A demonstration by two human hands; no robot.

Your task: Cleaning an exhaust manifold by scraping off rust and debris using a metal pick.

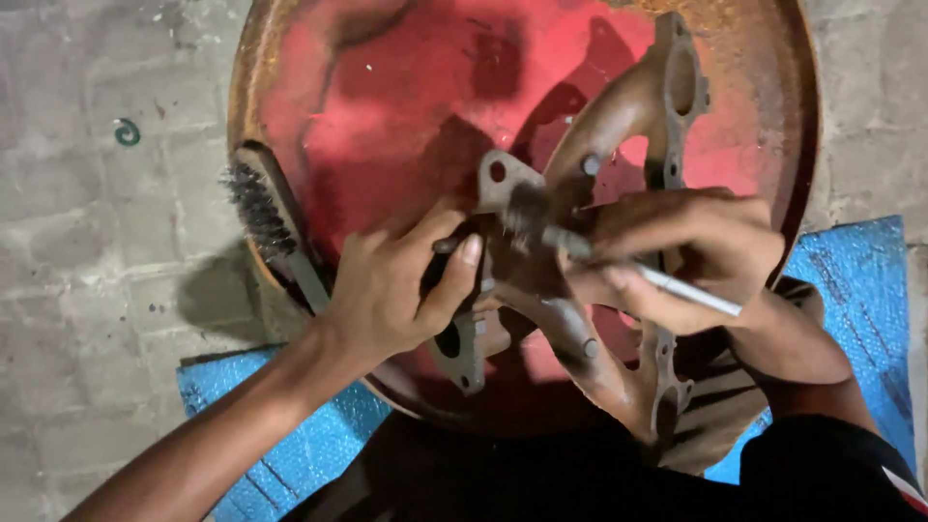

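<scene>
Near us, blue sheet point(851, 290) on the paved floor point(87, 242). Our left hand point(387, 290), grip closed, clamps the rusty cast manifold point(619, 106) at its flange. Our right hand point(677, 251), at 3 o'clock, grip closed around a small brush point(580, 246), bristles on the flange. Manifold lies in the red round pan point(406, 97). Wire brush point(266, 217) rests on the rim at 9 o'clock.

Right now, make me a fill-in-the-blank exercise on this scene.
1. The right hand holds a small ___ against the metal part.
2. The left hand steadies that part over a round ___ pan.
3. A wire brush lies on the pan's ___ rim.

Missing words: brush; red; left
</scene>
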